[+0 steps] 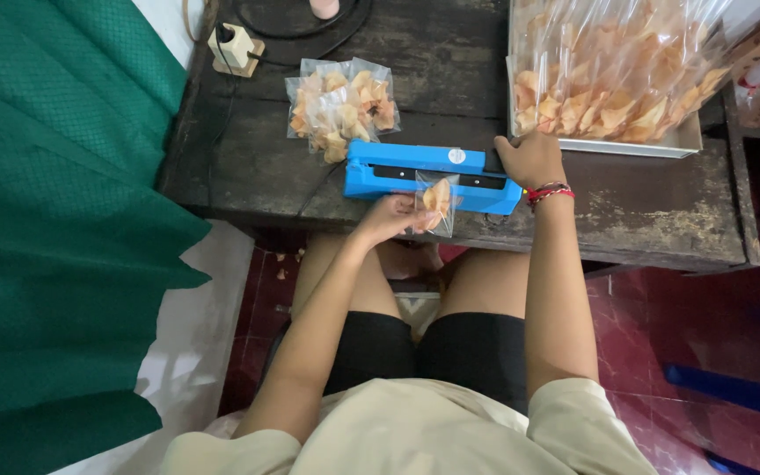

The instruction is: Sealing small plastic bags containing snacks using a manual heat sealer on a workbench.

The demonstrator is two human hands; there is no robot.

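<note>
A blue heat sealer (pixel 398 173) lies near the front edge of a dark wooden table (pixel 644 211). My left hand (pixel 389 215) holds a small clear bag of orange chips (pixel 437 200), with the bag's top laid in the sealer's jaw. My right hand (pixel 531 158) presses down on the black handle at the sealer's right end. A red and black bracelet circles that wrist.
Several sealed chip bags (pixel 342 107) lie piled behind the sealer. A metal tray (pixel 670 147) at the back right holds a large clear bag of loose chips. A plug adapter with cable (pixel 235 46) sits at the back left. Green cloth (pixel 54 220) hangs left.
</note>
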